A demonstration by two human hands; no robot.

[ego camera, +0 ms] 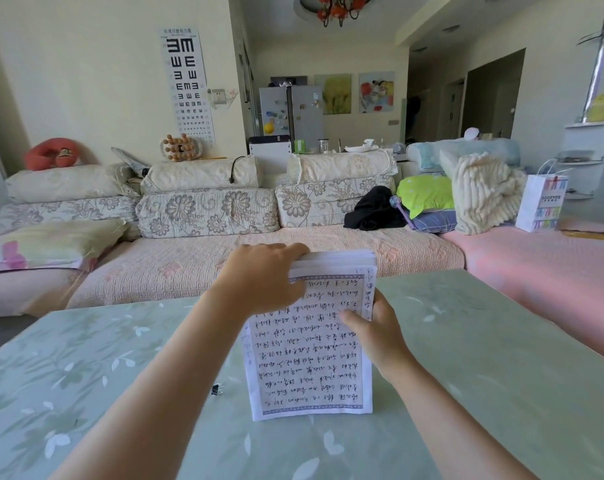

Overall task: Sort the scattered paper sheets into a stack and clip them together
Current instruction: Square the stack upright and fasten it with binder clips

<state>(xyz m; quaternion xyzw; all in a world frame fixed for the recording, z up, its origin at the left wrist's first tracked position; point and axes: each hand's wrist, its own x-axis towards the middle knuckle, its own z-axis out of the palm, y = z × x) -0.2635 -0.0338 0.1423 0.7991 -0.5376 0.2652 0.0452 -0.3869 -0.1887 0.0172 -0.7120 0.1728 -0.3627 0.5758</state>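
Observation:
A stack of handwritten paper sheets (311, 362) stands upright on its lower edge on the green floral table (120, 358). My left hand (264, 275) grips the stack's upper left corner, fingers curled over the top edge. My right hand (376, 330) holds the right edge, thumb pressed on the front page. A small black binder clip (217, 389) lies on the table just left of the stack's base, partly hidden by my left forearm.
Beyond the table's far edge runs a long sofa (224, 265) with floral cushions, a black garment (373, 209) and pillows. A white paper bag (541, 202) stands on the pink seat at the right.

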